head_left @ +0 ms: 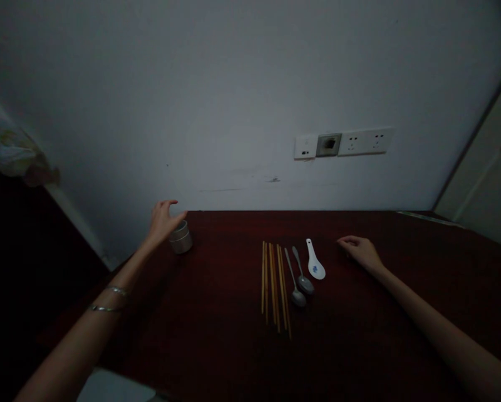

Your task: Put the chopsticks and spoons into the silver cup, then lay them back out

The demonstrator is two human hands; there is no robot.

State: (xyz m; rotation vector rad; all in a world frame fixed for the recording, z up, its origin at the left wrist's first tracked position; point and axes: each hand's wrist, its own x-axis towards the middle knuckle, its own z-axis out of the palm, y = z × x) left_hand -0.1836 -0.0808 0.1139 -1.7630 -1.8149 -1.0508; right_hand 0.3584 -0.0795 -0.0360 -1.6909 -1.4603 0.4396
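Observation:
My left hand (162,219) reaches toward a small metal cup (181,238) at the far left of the dark red table (359,335); its fingers are spread and curved just over the cup's rim, holding nothing. My right hand (359,249) rests on the table to the right of the cutlery, fingers loosely curled, with nothing visible in them. Between the hands lie several wooden chopsticks (274,285), two metal spoons (299,276) and a white ceramic spoon (314,261), side by side.
A white wall rises behind the table, with a row of power sockets (343,143). A crumpled bag or cloth (11,148) hangs at the far left. A door or cabinet (485,178) stands at the right.

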